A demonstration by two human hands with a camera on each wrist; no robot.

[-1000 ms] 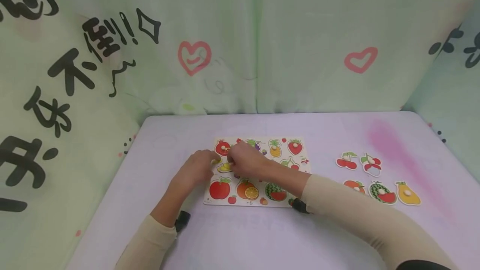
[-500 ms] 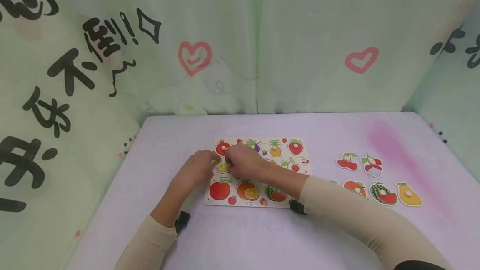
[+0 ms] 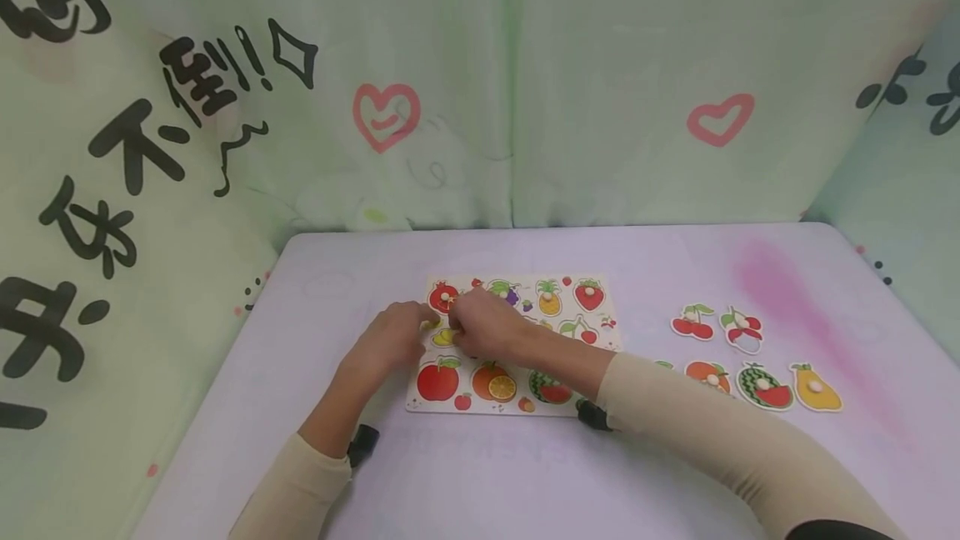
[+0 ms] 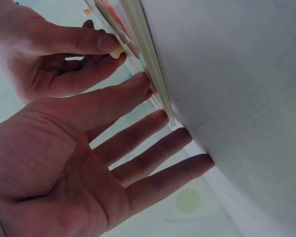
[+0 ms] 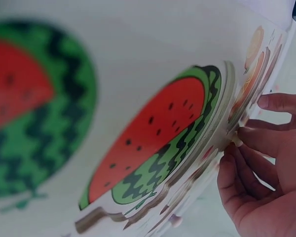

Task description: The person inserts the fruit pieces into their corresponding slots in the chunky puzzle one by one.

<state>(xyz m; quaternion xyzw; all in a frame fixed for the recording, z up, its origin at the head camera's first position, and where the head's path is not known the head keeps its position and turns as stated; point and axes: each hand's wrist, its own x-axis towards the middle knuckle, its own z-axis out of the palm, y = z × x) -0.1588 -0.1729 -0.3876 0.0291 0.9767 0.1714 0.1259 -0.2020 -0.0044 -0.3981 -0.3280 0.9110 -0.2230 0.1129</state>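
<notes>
A white fruit puzzle board (image 3: 567, 298) lies flat on the table, printed with rows of fruit. My right hand (image 3: 487, 323) is over its left part, thumb and forefinger pinching the small pale knob (image 4: 117, 51) of a puzzle piece. A yellow fruit shape (image 3: 442, 337) shows just left of these fingers; the hand hides most of the held piece. My left hand (image 3: 390, 336) is at the board's left edge, thumb and forefinger tips right at that edge. Its other fingers stretch straight to the tabletop. A watermelon shape (image 5: 153, 128) fills the middle of the right wrist view.
Right of the board lie loose knobbed pieces: cherries (image 3: 693, 322), a red-and-white fruit (image 3: 742, 329), an orange one (image 3: 708, 374), a watermelon (image 3: 765, 387) and a yellow pear-shaped one (image 3: 817, 388). My right forearm (image 3: 690, 407) crosses the board's lower right. A printed curtain (image 3: 585, 157) hangs behind the table.
My right hand has shifted very slightly left, and the yellow shape beside its fingers now sits a little further left. The left hand stays at the board's edge.
</notes>
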